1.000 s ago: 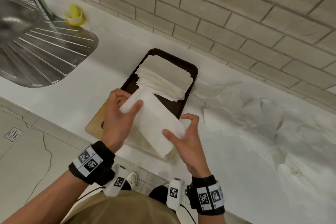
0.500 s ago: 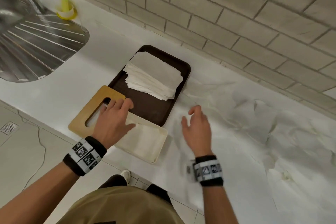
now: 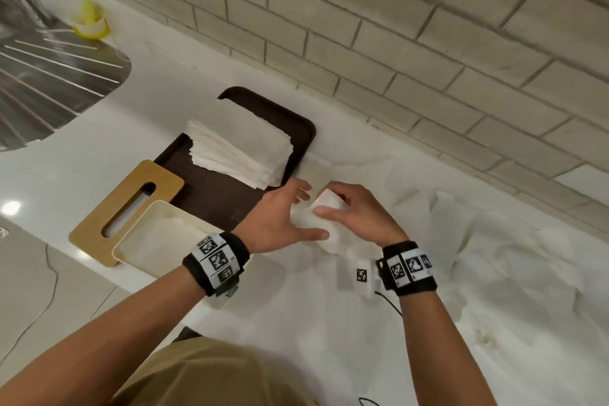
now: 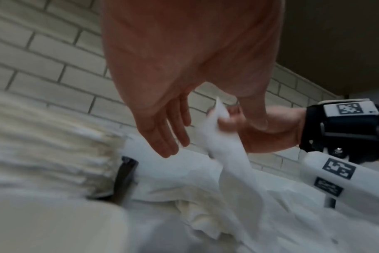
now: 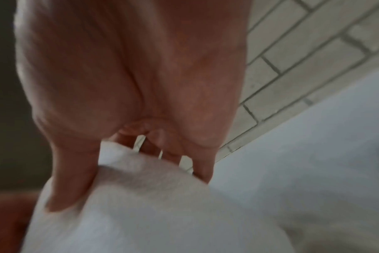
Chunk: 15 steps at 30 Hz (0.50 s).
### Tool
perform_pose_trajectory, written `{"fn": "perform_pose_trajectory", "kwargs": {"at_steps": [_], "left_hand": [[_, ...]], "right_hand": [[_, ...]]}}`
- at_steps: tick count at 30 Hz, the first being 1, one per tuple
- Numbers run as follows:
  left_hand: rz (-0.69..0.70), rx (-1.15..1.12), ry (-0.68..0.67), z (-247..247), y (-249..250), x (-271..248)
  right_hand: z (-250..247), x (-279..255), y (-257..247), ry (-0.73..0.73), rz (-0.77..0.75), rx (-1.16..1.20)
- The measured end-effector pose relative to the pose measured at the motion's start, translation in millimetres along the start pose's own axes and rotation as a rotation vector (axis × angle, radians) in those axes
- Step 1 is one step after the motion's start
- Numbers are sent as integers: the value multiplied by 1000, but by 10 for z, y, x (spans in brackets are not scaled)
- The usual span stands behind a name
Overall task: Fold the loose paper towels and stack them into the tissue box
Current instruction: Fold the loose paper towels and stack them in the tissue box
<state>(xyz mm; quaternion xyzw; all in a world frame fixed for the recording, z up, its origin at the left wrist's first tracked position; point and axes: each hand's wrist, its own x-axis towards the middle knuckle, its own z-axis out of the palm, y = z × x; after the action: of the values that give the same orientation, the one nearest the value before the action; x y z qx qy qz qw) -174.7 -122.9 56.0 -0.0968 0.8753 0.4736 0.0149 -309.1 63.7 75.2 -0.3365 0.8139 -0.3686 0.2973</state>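
Note:
The cream tissue box (image 3: 131, 242) lies open at the counter's front edge with a folded towel inside, its wooden slotted lid (image 3: 108, 211) beside it. Behind it, a dark tray (image 3: 227, 198) carries a stack of folded towels (image 3: 237, 145). Just right of the tray, my right hand (image 3: 331, 204) pinches a white paper towel (image 3: 328, 242) and holds its top edge off the counter; the right wrist view shows my thumb and fingers on that towel (image 5: 162, 196). My left hand (image 3: 311, 212) is open beside it, with its fingers (image 4: 162, 135) straight and close to the towel (image 4: 225, 154).
Loose paper towels (image 3: 478, 241) lie crumpled across the white counter to the right. A brick-tiled wall (image 3: 395, 43) runs close behind. A steel sink drainer (image 3: 49, 82) and a yellow object (image 3: 90, 25) sit at the far left. The counter's front edge drops to the floor (image 3: 33, 290).
Both hands held a folded towel over the box, then my left hand laid it in. My right hand reached right and picked up a loose towel; my left hand has joined it.

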Motion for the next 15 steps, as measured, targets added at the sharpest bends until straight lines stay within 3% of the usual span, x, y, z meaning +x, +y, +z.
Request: {"fn": "perform_pose_trajectory", "kwargs": {"at_steps": [4,7,8,12,15], "left_hand": [[-20,-141,195,48,53,48],[-69,-210,269,-9,84,-9],[-77,-236,281,-25,87,-33],[-117,-301,325,-108,88,-159],[-132,-344,382,-203,44,-241]], "right_hand": [[-160,194,-85,132,-78,218],[-269,729,251,339,2,-80],[-291,914,352,305,46,-240],[-228,1361,680,-106,196,-640],[-133,1412,817,-170,195,-743]]}}
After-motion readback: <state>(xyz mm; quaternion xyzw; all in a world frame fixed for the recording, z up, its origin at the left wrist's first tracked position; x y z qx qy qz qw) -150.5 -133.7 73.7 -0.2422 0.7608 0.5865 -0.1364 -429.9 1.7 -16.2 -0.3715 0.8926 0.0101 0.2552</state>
